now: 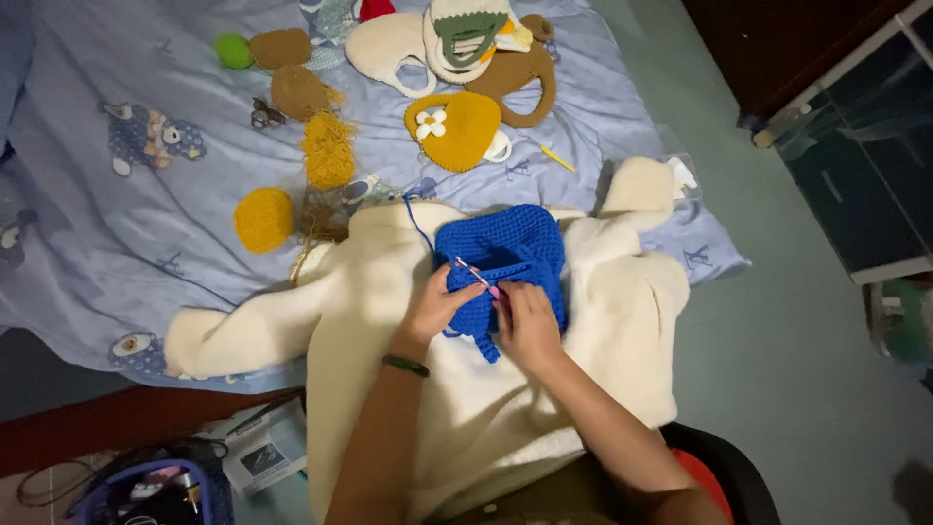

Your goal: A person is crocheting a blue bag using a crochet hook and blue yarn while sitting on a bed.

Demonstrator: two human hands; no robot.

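Observation:
A blue crocheted piece lies on a cream fleece blanket over my lap. My left hand, with a dark band at the wrist, pinches the piece's left edge. My right hand holds a crochet hook with a pink grip, its metal tip pointing up and left into the blue stitches. A blue yarn strand runs from the piece up toward the bed.
A pale blue bedsheet holds a yellow yarn ball, loose yellow yarn, a green ball, brown crochet pieces, a yellow bag with a white flower, cream and brown bags. A basket sits lower left.

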